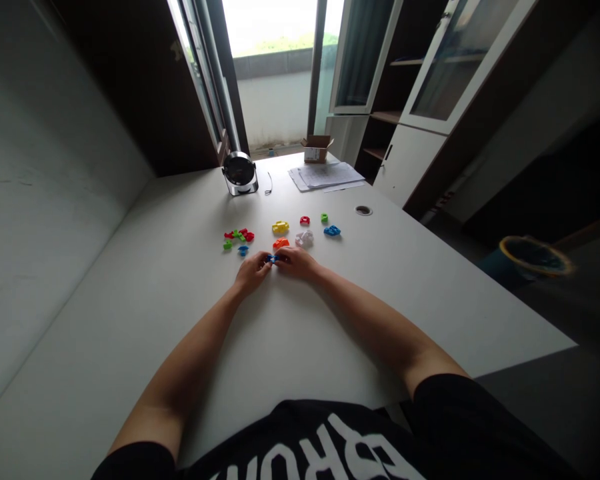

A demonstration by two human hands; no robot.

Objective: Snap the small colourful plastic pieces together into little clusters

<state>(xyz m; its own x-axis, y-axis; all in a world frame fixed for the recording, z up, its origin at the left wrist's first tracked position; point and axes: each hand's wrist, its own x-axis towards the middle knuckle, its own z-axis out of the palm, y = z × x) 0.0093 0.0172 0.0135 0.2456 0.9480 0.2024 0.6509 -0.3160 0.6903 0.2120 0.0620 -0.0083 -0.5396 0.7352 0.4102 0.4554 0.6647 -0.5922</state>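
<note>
Between the fingertips of my left hand [254,272] and my right hand [296,262] is a small blue plastic piece [273,258]. Both hands pinch it just above the table, and the fingers partly hide it. Just beyond lie an orange piece [281,243], a white cluster [305,239] and a yellow cluster [281,227]. Left of these are a red and green cluster [240,235], a green piece [227,245] and a loose blue piece [243,251]. To the right sit a red piece [305,220], a green piece [325,218] and a blue cluster [332,231].
The white table [130,293] carries a small round black fan [240,172], a thin dark strap [269,183], papers [330,175] and an open cardboard box [316,151] toward its far end. A cable hole [363,211] is at right. Beyond the right edge stands a bin [530,260].
</note>
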